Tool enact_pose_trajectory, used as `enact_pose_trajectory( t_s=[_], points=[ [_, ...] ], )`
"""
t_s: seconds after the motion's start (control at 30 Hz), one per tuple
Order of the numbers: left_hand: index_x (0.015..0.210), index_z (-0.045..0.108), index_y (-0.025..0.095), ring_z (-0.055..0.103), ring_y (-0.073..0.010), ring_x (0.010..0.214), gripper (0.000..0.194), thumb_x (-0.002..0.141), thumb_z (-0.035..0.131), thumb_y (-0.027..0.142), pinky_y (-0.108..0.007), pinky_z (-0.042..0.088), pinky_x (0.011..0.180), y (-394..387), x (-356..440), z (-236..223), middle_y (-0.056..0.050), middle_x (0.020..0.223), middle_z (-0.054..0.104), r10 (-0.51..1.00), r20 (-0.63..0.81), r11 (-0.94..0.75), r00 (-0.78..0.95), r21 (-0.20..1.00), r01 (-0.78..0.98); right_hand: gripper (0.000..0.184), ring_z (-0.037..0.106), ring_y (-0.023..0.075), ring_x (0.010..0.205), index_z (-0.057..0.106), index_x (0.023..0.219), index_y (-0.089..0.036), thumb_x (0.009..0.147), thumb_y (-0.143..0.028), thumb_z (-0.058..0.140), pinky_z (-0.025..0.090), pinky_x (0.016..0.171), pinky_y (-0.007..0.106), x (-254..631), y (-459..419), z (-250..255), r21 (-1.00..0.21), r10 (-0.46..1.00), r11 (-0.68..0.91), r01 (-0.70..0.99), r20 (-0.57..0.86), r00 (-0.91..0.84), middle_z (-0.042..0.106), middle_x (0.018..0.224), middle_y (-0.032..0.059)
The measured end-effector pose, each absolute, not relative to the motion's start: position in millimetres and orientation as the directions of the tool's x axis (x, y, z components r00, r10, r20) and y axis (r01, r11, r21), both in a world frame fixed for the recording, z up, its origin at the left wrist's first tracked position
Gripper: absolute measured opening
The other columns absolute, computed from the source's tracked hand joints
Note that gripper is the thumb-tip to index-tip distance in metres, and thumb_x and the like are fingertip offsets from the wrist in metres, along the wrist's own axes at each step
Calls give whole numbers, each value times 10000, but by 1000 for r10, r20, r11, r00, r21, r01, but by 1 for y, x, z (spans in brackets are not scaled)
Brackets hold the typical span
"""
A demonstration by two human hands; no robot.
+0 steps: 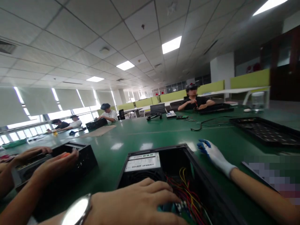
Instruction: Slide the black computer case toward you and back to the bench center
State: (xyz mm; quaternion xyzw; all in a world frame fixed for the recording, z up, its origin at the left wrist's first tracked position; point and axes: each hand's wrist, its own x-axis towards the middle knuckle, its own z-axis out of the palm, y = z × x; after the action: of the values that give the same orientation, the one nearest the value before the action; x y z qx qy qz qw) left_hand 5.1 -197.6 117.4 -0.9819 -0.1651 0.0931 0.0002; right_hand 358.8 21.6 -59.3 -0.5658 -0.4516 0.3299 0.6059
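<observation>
An open black computer case lies in front of me, with a labelled power supply at its far left and red, yellow and black wires inside. My left hand, bare and with a watch on its wrist, reaches across the case, fingers outstretched over the wires and circuit board. Its thumb cannot be made out. To the right of the case, my right hand wears a white glove with blue fingertips. Its fingers are loosely bent and apart above the green table, with nothing visible in them.
At left, a co-worker's hands work at another black case. A black panel lies at right, near a cable. Across the green table, a person handles a dark part. A jar stands at far right.
</observation>
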Motion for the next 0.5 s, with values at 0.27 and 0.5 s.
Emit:
enact_pose_trajectory(
  t_s=[0.27,0.5],
  points=[
    [1532,297,381,482,-399,1302,855,807,748,319,-582,486,980,-181,10,77,-181,1480,393,237,-231,-943,944,-289,166,385,652,287,1130,665,1203,-160,861,-335,646,424,1115,440,367,-31,-71,-974,949,157,161,194,249,687,1239,134],
    [1539,310,369,560,-272,1259,806,824,665,250,-338,514,978,-213,-3,140,-58,1513,389,129,-288,-930,949,296,216,486,673,241,1113,561,1293,-173,857,-367,648,553,957,343,354,-84,6,-957,945,280,69,288,154,676,1259,136]
  ],
)
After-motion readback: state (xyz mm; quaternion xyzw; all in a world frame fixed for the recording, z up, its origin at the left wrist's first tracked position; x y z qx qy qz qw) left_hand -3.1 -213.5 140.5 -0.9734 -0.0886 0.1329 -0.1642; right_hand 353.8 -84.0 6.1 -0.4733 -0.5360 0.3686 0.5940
